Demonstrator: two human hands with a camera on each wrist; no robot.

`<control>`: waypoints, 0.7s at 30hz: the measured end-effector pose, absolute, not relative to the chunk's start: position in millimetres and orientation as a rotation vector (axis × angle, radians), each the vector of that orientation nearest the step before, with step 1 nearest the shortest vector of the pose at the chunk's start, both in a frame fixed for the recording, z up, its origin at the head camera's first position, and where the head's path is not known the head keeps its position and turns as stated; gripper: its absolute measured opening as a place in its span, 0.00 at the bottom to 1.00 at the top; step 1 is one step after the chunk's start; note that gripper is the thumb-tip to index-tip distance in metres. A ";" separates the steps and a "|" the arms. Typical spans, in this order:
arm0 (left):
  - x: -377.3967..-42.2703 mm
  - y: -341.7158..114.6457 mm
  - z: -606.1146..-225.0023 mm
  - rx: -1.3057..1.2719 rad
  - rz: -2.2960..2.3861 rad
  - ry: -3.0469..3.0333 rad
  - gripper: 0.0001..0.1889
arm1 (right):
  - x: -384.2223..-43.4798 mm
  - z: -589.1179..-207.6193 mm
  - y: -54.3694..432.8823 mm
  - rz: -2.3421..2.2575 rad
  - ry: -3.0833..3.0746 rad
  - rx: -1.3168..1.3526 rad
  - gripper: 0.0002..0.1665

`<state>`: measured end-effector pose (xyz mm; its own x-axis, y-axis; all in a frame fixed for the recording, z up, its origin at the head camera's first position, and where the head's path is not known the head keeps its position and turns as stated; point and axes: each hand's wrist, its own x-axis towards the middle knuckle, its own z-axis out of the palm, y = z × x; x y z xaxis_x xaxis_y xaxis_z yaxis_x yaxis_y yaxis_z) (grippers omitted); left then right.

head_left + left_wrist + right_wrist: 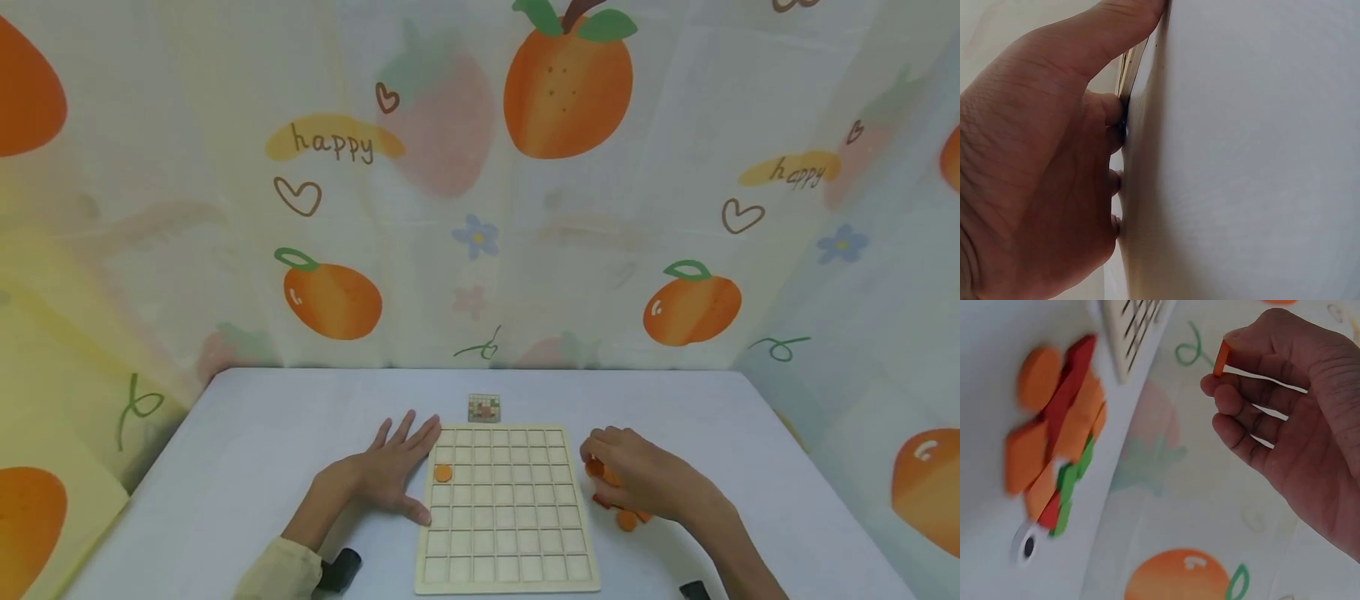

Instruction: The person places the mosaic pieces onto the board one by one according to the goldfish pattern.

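A cream grid board (pixel 506 543) lies on the white table, with one orange round tile (pixel 443 473) in a cell near its upper left. My left hand (pixel 390 473) rests with spread fingers along the board's left edge, thumb and fingertips at the rim. To the right of the board, my right hand (pixel 645 477) pinches a thin orange tile (pixel 1222 359) between thumb and fingers, raised above the table. Below it lies a loose pile of tiles: an orange disc (pixel 1039 378), orange squarish tiles (pixel 1025 456), red tiles (pixel 1072 372) and green tiles (pixel 1067 484).
A small square card with a coloured pixel pattern (pixel 483 407) lies just beyond the board's far edge. A white tile with a black dot (pixel 1024 544) sits at the end of the pile. Behind the table (pixel 337 387) hangs a fruit-printed curtain (pixel 585 225).
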<state>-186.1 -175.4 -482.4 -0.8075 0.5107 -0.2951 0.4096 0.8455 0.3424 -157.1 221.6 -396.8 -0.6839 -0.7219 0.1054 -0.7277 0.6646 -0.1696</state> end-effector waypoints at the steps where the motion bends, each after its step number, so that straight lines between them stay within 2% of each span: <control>1: -186.2 -175.2 -482.5 0.685 0.372 2.643 0.72 | -158.7 -395.5 215.4 0.300 -2.826 1.265 0.10; 8: -186.4 -174.7 -481.3 0.660 0.349 2.640 0.72 | -170.9 -393.1 170.7 0.286 -2.808 1.416 0.05; 21: -187.3 -175.2 -479.1 0.654 0.339 2.619 0.74 | -169.5 -410.3 79.9 0.033 -2.788 1.705 0.06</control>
